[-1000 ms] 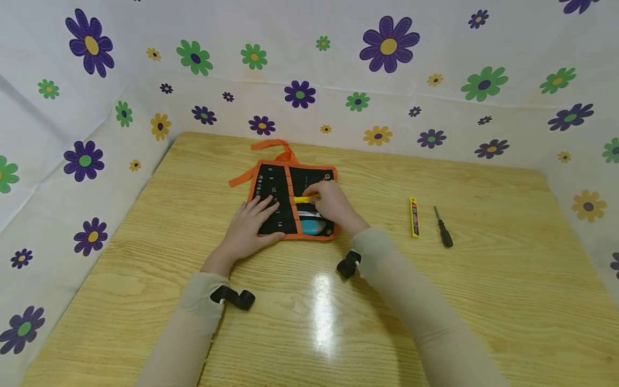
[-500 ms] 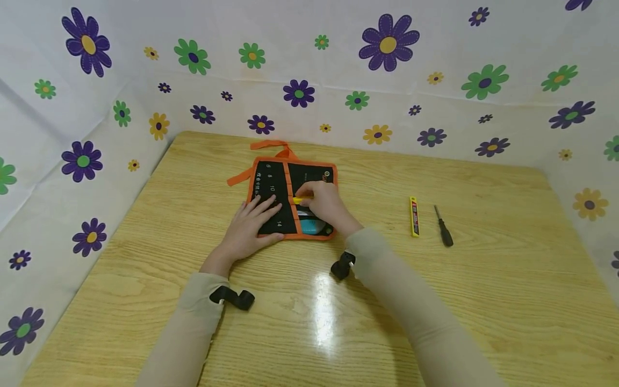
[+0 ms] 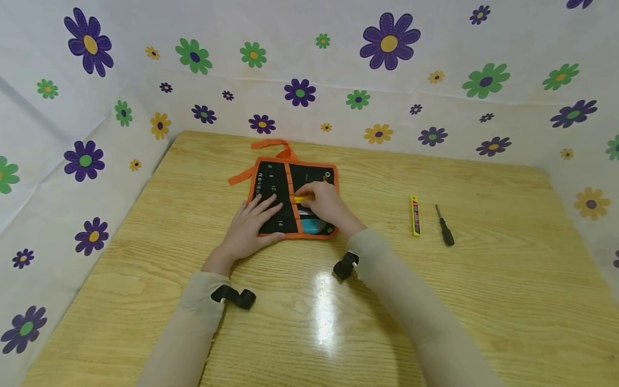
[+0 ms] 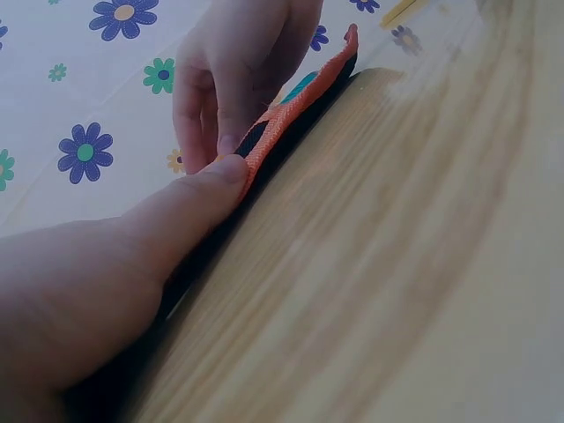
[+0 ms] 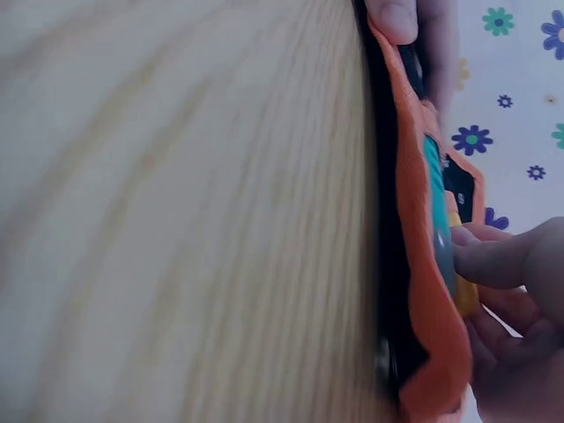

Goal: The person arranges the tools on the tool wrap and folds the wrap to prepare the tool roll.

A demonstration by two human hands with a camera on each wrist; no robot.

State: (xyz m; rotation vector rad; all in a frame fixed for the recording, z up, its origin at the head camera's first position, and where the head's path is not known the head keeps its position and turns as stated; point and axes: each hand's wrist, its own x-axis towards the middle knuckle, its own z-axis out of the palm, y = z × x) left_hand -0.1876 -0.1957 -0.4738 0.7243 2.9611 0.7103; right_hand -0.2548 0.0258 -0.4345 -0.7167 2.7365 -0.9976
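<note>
Black pouch (image 3: 290, 220), orange-trimmed: left hand (image 3: 247, 227) spread upon it; right hand (image 3: 326, 203) pinching yellow item (image 3: 300, 199), its end apparently in a pocket (image 3: 288, 198).

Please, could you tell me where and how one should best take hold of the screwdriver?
Take the screwdriver by its thick dark handle, probably best from above and its right side. It lies with the handle nearer and the thin shaft pointing away; the yellow-edged item lies to its left, so the right seems freer.
</note>
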